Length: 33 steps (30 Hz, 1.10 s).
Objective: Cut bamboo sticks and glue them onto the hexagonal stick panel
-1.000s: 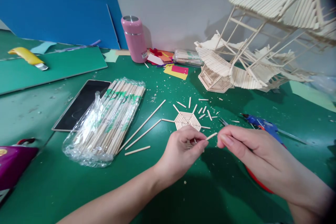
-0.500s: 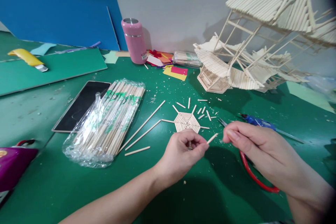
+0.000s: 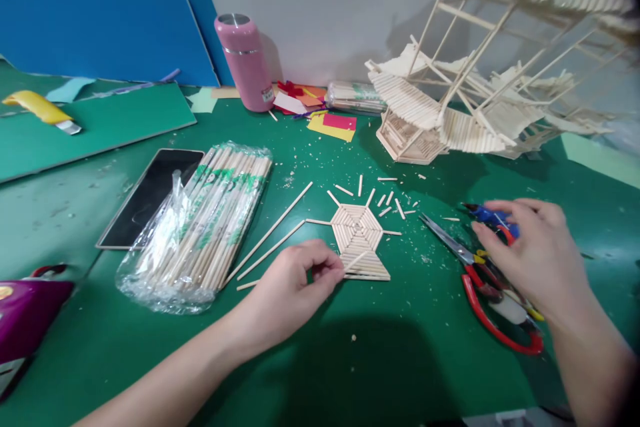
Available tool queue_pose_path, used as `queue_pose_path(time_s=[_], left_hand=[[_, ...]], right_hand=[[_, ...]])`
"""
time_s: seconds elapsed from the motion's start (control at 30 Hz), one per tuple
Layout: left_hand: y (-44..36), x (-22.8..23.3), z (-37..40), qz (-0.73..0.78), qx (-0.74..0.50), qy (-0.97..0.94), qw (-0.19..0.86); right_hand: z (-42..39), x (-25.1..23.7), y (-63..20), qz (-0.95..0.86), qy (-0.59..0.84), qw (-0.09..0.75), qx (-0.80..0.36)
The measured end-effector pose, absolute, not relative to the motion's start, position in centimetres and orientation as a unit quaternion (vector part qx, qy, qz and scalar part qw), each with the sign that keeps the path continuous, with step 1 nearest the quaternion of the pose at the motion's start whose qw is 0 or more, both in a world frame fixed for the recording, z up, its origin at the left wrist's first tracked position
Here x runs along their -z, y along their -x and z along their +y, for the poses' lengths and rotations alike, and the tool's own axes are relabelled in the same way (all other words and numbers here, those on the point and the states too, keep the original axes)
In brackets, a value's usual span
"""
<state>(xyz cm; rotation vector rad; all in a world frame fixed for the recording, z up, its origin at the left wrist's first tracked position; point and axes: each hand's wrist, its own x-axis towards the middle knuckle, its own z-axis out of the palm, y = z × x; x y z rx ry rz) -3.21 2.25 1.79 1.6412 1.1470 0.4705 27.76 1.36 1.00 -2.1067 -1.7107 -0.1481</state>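
Note:
My left hand point(image 3: 295, 283) pinches a short wooden stick point(image 3: 358, 259) between thumb and forefinger. The stick lies slanted over a small flat panel of sticks point(image 3: 371, 271) joined to a hexagon of glued sticks point(image 3: 357, 226) on the green mat. My right hand point(image 3: 537, 257) hovers to the right with fingers apart and holds nothing. It is over a blue glue gun point(image 3: 486, 215) and red-handled cutters point(image 3: 493, 323). Several short cut sticks point(image 3: 395, 205) lie just behind the hexagon.
A plastic-wrapped bundle of chopsticks point(image 3: 213, 217) and a black phone point(image 3: 150, 193) lie at the left, with two long loose sticks point(image 3: 273, 233) beside them. A pink flask point(image 3: 243, 61), coloured paper scraps point(image 3: 336, 124) and a large stick-built model point(image 3: 453, 107) stand at the back. A yellow knife point(image 3: 37, 107) lies far left.
My left hand has lowered the short stick onto the panel by the hexagon. My right hand left the stick's end and moved right, opening over the glue gun and cutters.

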Motion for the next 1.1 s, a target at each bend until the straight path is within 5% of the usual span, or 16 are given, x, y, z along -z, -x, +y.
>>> queue_pose_path(time_s=[0.07, 0.2, 0.43, 1.1], left_hand=[[3.9, -1.8, 2.4, 0.476, -0.136, -0.710, 0.501], [4.0, -1.6, 2.7, 0.459, -0.054, -0.743, 0.484], [2.8, -1.9, 4.0, 0.400, 0.029, -0.819, 0.411], [2.1, -2.0, 6.7, 0.335, 0.117, -0.839, 0.412]], right_hand=[[0.9, -0.5, -26.2, -0.654, 0.717, 0.232, 0.065], [-0.3, -0.3, -21.9, -0.696, 0.642, 0.311, -0.088], [-1.5, 0.3, -18.0, -0.731, 0.547, 0.292, -0.283], [-1.2, 1.5, -16.9, -0.777, 0.502, 0.222, -0.308]])
